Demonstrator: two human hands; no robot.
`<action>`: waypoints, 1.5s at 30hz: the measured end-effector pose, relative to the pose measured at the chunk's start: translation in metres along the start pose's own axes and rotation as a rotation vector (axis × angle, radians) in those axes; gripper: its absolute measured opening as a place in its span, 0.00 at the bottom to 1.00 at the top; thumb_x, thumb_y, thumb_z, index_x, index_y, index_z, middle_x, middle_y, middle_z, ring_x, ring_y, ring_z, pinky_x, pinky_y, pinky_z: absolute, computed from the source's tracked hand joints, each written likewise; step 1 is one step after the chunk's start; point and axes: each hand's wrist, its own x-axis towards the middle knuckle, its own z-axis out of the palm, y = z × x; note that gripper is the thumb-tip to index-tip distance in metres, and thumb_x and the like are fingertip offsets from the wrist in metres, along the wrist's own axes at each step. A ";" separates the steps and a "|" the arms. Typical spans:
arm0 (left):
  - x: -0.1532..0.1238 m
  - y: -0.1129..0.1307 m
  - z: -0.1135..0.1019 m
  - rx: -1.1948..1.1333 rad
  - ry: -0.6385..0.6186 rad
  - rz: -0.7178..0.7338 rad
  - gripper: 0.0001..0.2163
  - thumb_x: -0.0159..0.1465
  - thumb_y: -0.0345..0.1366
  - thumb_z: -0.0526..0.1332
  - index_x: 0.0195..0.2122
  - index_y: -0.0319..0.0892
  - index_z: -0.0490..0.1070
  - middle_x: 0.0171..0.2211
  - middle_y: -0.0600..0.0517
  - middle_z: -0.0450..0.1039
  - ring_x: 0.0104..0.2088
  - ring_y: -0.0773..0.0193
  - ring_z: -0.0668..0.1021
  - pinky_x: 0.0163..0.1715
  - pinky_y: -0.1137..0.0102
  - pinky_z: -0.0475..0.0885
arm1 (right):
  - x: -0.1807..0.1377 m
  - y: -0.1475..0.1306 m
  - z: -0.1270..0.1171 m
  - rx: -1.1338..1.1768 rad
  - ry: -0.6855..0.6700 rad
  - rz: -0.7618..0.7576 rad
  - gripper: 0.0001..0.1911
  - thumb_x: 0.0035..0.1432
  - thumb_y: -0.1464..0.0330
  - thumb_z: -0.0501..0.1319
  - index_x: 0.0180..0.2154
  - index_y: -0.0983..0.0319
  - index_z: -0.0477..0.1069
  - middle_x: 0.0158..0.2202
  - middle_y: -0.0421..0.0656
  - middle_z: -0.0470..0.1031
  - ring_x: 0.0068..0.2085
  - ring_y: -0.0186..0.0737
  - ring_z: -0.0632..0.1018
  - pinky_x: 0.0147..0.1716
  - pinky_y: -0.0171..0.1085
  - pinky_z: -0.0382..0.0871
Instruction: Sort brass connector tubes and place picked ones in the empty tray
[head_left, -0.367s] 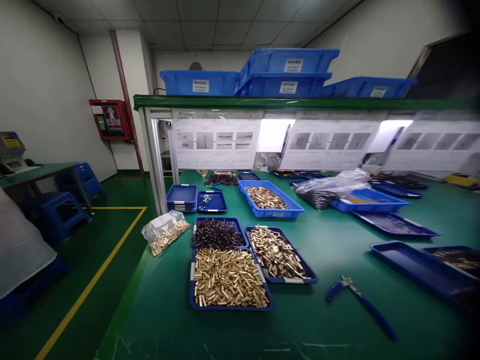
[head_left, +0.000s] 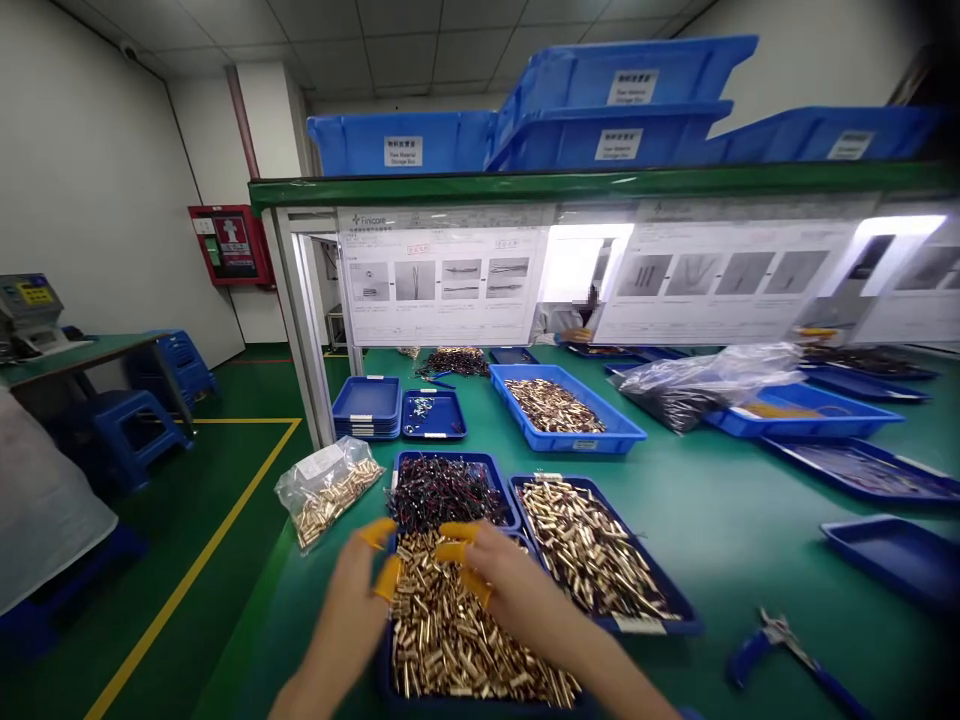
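Note:
My left hand point(head_left: 358, 582), with yellow finger cots, hovers at the left edge of the near tray of brass-coloured tubes point(head_left: 457, 640). Its thumb and forefinger are apart and hold nothing I can see. My right hand point(head_left: 501, 578), also in yellow finger cots, reaches over the back part of the same tubes with its fingers spread. Whether its fingertips touch the tubes I cannot tell. Just beyond both hands lies a tray of dark, wire-like parts point(head_left: 448, 490). To the right is a tray of brass tubes mixed with dark wires point(head_left: 592, 545).
A clear bag of brass tubes point(head_left: 330, 490) sits at the table's left edge. Blue-handled pliers point(head_left: 784, 640) lie at the front right. Farther back are stacked trays point(head_left: 367, 405), a larger blue bin point(head_left: 592, 440) and a plastic bag point(head_left: 697, 385). A person's hand point(head_left: 576, 336) shows behind the hanging sheets.
Both my hands have come into view from below, over the near tray. The camera has shifted closer, so the trays look larger and the pliers sit lower and farther right.

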 end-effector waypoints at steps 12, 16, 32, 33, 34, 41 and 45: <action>0.038 0.005 0.074 0.195 -0.265 -0.050 0.16 0.57 0.22 0.46 0.41 0.39 0.67 0.46 0.45 0.66 0.47 0.56 0.68 0.48 0.63 0.63 | 0.005 0.045 0.018 0.119 0.171 0.286 0.14 0.52 0.76 0.50 0.24 0.65 0.72 0.32 0.44 0.71 0.34 0.29 0.70 0.32 0.26 0.63; 0.037 0.000 0.073 -0.110 -0.192 0.031 0.10 0.61 0.33 0.50 0.35 0.41 0.70 0.40 0.46 0.69 0.41 0.58 0.70 0.42 0.67 0.65 | -0.004 0.029 0.001 0.479 0.195 0.451 0.11 0.52 0.70 0.51 0.32 0.62 0.71 0.30 0.42 0.72 0.31 0.28 0.71 0.29 0.25 0.63; 0.030 0.004 0.070 -0.316 -0.146 0.202 0.02 0.53 0.28 0.57 0.24 0.38 0.65 0.26 0.52 0.63 0.28 0.68 0.65 0.28 0.76 0.59 | 0.001 0.004 0.016 1.100 0.033 0.511 0.12 0.46 0.64 0.60 0.28 0.65 0.60 0.28 0.37 0.66 0.29 0.24 0.72 0.28 0.24 0.70; 0.031 0.003 0.070 -0.334 -0.135 0.215 0.02 0.53 0.28 0.57 0.24 0.38 0.65 0.26 0.53 0.63 0.28 0.68 0.65 0.28 0.76 0.59 | 0.001 0.003 0.017 1.112 0.044 0.497 0.12 0.47 0.63 0.60 0.28 0.65 0.60 0.27 0.37 0.66 0.29 0.24 0.72 0.28 0.24 0.70; 0.031 0.002 0.071 -0.354 -0.127 0.215 0.02 0.53 0.29 0.57 0.24 0.38 0.65 0.25 0.53 0.63 0.28 0.68 0.65 0.28 0.76 0.59 | 0.000 0.003 0.018 1.115 0.050 0.483 0.13 0.47 0.63 0.59 0.28 0.65 0.60 0.26 0.37 0.67 0.27 0.25 0.73 0.27 0.24 0.70; 0.033 0.006 0.061 -0.121 -0.247 0.160 0.04 0.56 0.30 0.56 0.28 0.40 0.69 0.30 0.50 0.68 0.34 0.62 0.68 0.34 0.71 0.62 | 0.000 0.009 0.011 1.064 0.069 0.560 0.20 0.40 0.57 0.64 0.26 0.65 0.61 0.24 0.36 0.63 0.25 0.22 0.67 0.24 0.24 0.68; 0.030 0.001 0.060 0.145 -0.352 0.164 0.09 0.52 0.21 0.56 0.30 0.41 0.70 0.38 0.49 0.69 0.42 0.57 0.67 0.40 0.66 0.62 | -0.002 0.018 0.014 0.861 0.118 0.565 0.18 0.41 0.60 0.64 0.20 0.65 0.58 0.20 0.34 0.56 0.22 0.20 0.60 0.19 0.22 0.58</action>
